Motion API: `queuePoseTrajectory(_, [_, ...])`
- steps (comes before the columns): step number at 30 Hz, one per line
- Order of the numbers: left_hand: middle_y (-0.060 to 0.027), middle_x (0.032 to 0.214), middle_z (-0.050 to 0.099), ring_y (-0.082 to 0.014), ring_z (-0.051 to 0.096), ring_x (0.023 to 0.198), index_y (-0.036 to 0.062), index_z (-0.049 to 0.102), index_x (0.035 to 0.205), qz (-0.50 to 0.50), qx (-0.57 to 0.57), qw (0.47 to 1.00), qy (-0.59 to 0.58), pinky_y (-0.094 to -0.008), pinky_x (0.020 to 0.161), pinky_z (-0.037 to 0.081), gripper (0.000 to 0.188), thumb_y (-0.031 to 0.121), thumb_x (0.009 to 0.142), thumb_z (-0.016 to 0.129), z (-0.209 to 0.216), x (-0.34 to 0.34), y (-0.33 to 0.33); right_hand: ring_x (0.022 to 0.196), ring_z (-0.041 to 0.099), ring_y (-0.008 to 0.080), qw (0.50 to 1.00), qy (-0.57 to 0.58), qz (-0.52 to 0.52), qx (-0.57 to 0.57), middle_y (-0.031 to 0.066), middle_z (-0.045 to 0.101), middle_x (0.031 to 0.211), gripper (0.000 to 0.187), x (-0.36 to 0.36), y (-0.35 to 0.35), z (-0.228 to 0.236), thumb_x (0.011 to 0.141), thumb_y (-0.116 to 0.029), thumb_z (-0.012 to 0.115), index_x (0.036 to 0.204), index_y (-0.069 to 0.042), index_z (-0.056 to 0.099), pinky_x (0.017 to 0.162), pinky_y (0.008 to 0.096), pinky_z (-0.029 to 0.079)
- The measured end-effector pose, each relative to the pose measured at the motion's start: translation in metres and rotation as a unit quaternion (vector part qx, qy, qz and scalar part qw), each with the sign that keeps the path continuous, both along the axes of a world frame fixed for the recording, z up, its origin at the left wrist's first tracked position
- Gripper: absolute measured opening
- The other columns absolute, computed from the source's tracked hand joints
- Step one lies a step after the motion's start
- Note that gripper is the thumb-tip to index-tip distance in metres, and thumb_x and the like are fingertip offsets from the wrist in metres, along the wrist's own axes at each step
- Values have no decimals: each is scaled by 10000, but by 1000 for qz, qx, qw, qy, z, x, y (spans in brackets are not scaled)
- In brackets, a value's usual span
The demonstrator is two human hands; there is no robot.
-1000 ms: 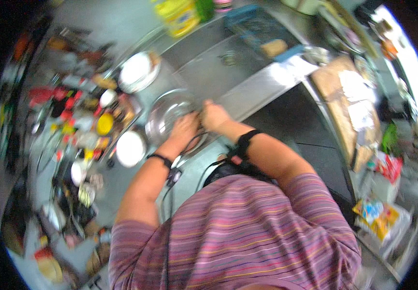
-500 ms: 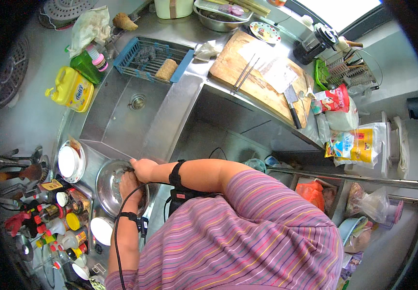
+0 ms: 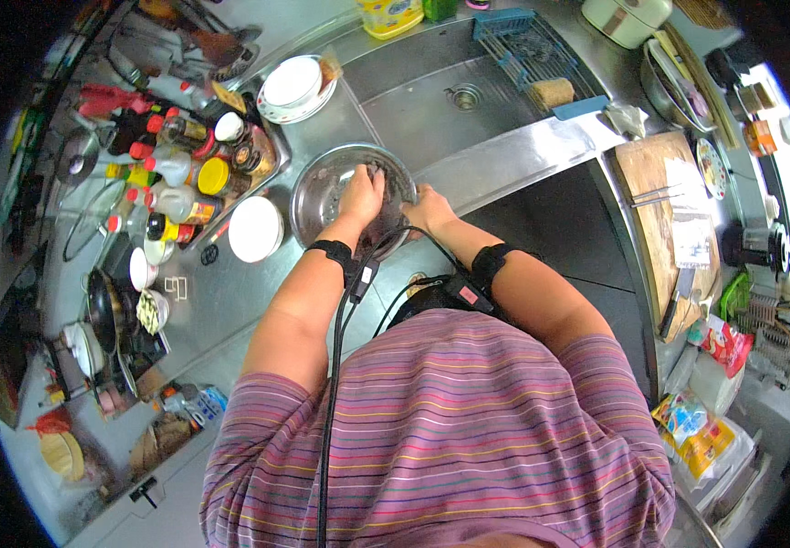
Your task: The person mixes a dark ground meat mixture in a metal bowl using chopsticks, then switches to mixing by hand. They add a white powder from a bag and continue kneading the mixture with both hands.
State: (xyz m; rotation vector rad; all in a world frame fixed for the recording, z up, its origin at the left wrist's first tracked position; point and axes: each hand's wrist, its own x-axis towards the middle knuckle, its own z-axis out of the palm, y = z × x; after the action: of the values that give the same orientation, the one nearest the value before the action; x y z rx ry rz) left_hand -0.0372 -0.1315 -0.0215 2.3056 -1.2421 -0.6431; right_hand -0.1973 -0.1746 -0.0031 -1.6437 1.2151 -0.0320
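A round stainless steel bowl (image 3: 314, 196) stands on the metal counter just left of the sink. My left hand (image 3: 361, 195) is inside it, fingers curled together around something dark and greyish that is too small to make out. My right hand (image 3: 428, 210) holds the bowl's right rim, thumb and fingers closed on the edge. Dark, wet-looking residue shows in the bowl, partly hidden by my left hand and wrist.
A white lidded tub (image 3: 255, 228) and stacked white bowls (image 3: 292, 82) stand beside the bowl. Seasoning bottles (image 3: 185, 173) crowd the left. The sink (image 3: 413, 100) lies ahead with a blue draining basket (image 3: 527, 50). A cutting board (image 3: 655, 201) with a knife (image 3: 678, 301) is right.
The view has swung right and down, so the bowl now appears nearer the middle. My left hand remains in the bowl and my right hand at its rim.
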Motion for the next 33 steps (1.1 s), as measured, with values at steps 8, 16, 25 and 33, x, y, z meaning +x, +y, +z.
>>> queuePoseTrajectory(8, [-129, 1203, 581, -341, 546, 1115, 114, 621, 1160, -69, 30, 977, -200, -426, 954, 422, 437, 446, 929, 454, 19, 15, 13, 759, 680, 387, 999, 11, 20, -26, 310, 639, 916, 379, 7, -6, 4, 851, -215, 579, 1112, 48, 499, 749, 422, 545])
queuePoseTrajectory(16, [-116, 1134, 601, -332, 550, 1100, 119, 628, 1111, -164, 44, 984, -55, -427, 918, 439, 370, 389, 900, 487, 13, -1, 2, 934, 622, 451, 985, 30, 47, -163, 337, 624, 940, 383, 9, -11, -1, 810, -104, 518, 1135, 92, 467, 832, 465, 510])
queuePoseTrajectory(25, [-76, 1049, 665, -313, 602, 985, 143, 714, 949, -344, 72, 935, -46, -445, 860, 458, 317, 397, 845, 556, 20, -2, 24, 954, 600, 469, 988, 5, 25, -150, 347, 611, 946, 382, 10, -11, 3, 807, -95, 517, 1138, 86, 458, 859, 488, 485])
queuePoseTrajectory(33, [-90, 796, 614, -278, 602, 770, 37, 619, 803, -323, -89, 941, 46, -362, 704, 478, 114, 130, 744, 650, 44, 43, 42, 968, 605, 448, 989, 33, 43, -134, 331, 619, 973, 394, 21, -15, 4, 840, -126, 501, 1177, 65, 431, 860, 478, 489])
